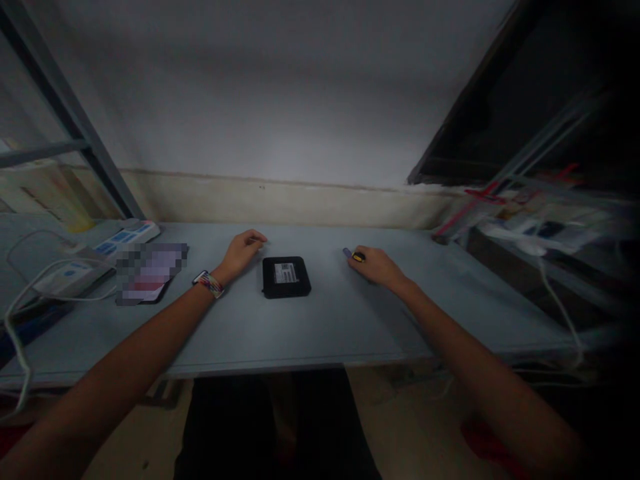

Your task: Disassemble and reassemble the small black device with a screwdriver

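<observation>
From my remote seat I look down on a pale surface [300, 337] whose back edge runs along the wall. The flat black box [273, 283] lies about midway between the front and back edges, its white label [285, 273] facing up; I judge it sits there because both arms reach that spot easily. The left hand [245, 251] is at the box's far left corner, apart from it and close to the back edge, fingers loosely curled with the thumb near them; I cannot tell whether anything small is pinched there. The right hand [373, 265] is well to the right of the box, toward the right edge, its fingers closed around a small yellow-and-black tool [359, 257]. The tool's grey-blue end [347, 253] points out toward the box, so I take the grip as one that leaves that end free, though I can't make out what kind of tool it is. Toward the left edge lies a phone [159, 270], partly blurred out, and beyond it a power strip [143, 233] by the back left corner, perhaps so its white cords [20, 347] stay off the middle.
</observation>
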{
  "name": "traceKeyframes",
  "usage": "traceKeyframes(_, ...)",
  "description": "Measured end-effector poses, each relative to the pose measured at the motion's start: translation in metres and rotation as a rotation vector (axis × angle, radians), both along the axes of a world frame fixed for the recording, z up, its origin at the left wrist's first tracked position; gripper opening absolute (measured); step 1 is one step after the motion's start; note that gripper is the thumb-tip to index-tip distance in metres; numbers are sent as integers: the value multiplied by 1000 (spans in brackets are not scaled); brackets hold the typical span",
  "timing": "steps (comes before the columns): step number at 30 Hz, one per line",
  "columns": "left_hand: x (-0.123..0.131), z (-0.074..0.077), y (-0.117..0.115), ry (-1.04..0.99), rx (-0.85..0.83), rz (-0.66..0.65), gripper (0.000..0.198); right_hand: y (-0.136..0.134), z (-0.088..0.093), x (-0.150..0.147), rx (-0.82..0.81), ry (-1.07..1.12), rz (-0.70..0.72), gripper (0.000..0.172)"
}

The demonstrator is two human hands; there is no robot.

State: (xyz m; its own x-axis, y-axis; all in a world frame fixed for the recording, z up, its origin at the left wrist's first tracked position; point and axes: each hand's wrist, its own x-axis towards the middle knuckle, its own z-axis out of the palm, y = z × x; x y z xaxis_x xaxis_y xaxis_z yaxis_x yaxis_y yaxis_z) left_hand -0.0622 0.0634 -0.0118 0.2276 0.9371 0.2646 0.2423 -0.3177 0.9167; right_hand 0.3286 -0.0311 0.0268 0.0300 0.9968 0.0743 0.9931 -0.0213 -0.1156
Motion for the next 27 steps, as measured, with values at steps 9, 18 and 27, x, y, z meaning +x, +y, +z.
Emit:
traceKeyframes(9,1,-6,2,6,36,-21,17,29,2,14,-41,32,-39,25)
traceKeyframes(18,1,-11,7,37,74,-41,16,37,7,13,-24,150,-170,43)
traceKeyframes(27,2,-9,4,63,89,-52,15,37,41,-42,216,541,-187,16)
